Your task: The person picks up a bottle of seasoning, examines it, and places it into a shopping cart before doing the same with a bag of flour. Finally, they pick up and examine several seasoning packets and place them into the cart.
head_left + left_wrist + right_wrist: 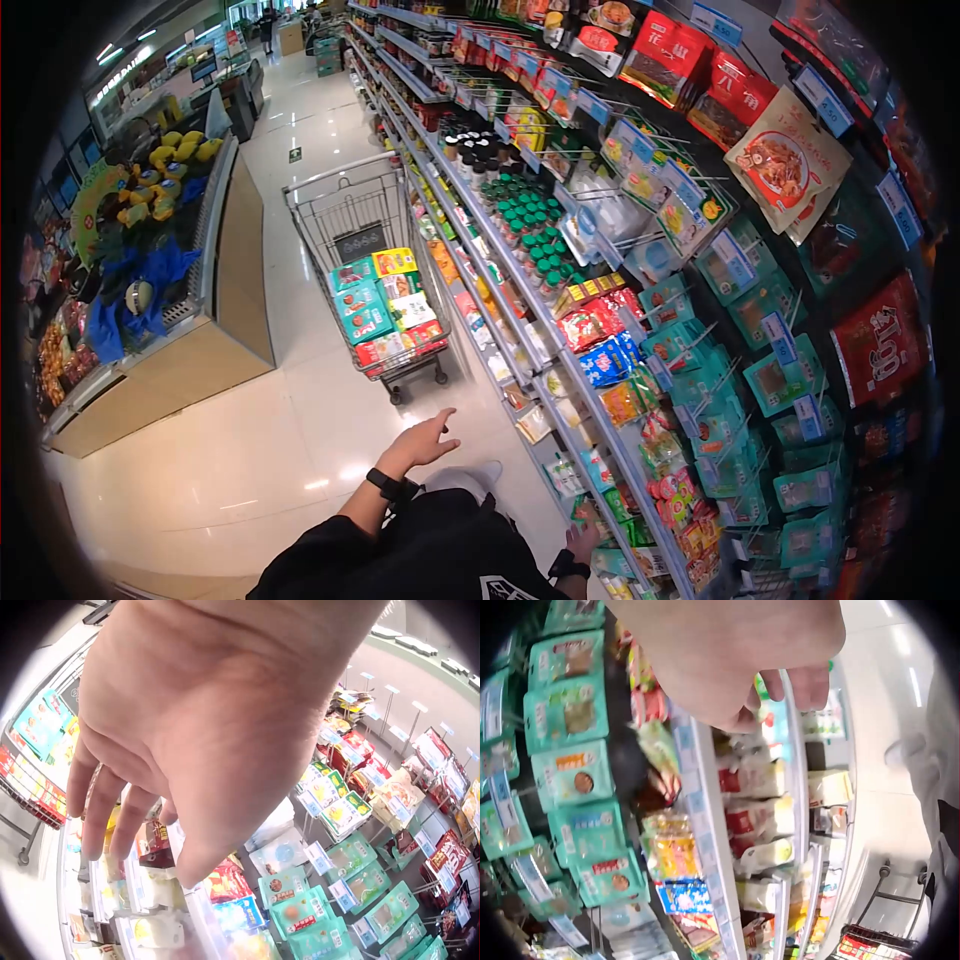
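Note:
In the head view my left hand [425,441] hangs over the aisle floor, fingers loosely spread and nothing in them. A shopping cart [395,365] stands just beyond it, holding teal packets [366,308], a yellow packet [396,261] and red packets [425,335]. My right hand [582,537] is low beside the shelf's front edge, and no item shows in it. The right wrist view has its relaxed fingers [808,688] pointing down past the shelf edge [705,772], partly out of frame. Below the left hand [195,727], shelves of packets fill the left wrist view.
Teal packets [705,385] hang on hooks along the right, with a beige packet [785,160] above. Green-lidded jars [545,235] line the shelf. A produce stand [235,270] with yellow fruit borders the aisle's left side. Pale tiled floor [300,430] runs between.

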`<state>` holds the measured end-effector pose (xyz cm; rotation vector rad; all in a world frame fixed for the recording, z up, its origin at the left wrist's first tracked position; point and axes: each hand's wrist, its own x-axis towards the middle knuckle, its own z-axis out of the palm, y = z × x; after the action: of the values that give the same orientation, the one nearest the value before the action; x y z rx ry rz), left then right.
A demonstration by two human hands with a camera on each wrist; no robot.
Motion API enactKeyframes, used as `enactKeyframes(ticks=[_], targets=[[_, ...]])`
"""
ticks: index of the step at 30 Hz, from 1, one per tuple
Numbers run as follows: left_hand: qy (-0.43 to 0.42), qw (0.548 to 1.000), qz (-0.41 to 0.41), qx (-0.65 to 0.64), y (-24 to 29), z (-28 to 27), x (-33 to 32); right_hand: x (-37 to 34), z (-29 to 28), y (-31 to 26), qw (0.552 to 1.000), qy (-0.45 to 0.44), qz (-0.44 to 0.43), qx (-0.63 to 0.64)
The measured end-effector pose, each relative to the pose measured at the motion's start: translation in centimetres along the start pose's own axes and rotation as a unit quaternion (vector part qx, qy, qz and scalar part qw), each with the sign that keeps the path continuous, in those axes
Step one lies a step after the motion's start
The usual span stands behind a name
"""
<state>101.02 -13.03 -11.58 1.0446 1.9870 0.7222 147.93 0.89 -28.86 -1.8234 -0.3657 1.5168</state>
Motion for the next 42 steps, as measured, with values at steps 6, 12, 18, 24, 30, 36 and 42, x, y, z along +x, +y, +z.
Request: enactKeyframes(ticks=[6,12,18,24,30,36,42], targets=[[-0.058,0.983,-0.011,0.171,-5.4,-2.3,-6.5,-2.7,-7.3,11.5,0.980,0.054,0.081,0.174],[-0.076,0.978,-0.057,0.184,-10.5,-5.6,-12.5,-1.0,-8.8,17.8,0.968,0.008,0.147,0.205],[-0.047,0.983,-0.065,0.165,-14.7,-9.7,-14.2,-4.1,-3.2,19.6,0.968,-0.020,0.164,0.188],[-0.034,0.988,-0.066,0.132,-21.2,-14.6,-12.5,-11.3,9.5,16.0,0.990,-0.016,0.103,0.098],[-0.058,0.994,-0.020,0.093,-27.5,-20.7,-6.7,-17.6,13.4,12.5,0.996,-0.084,-0.001,-0.022],[-0.011,0.988,-0.018,0.155,-35.0,-24.2,3.0,-24.5,7.9,15.3,0.996,0.074,-0.015,-0.052],[0.037,0.985,-0.025,0.164,-39.9,-23.9,12.3,-32.7,-2.9,24.5,0.993,0.110,0.036,0.002]])
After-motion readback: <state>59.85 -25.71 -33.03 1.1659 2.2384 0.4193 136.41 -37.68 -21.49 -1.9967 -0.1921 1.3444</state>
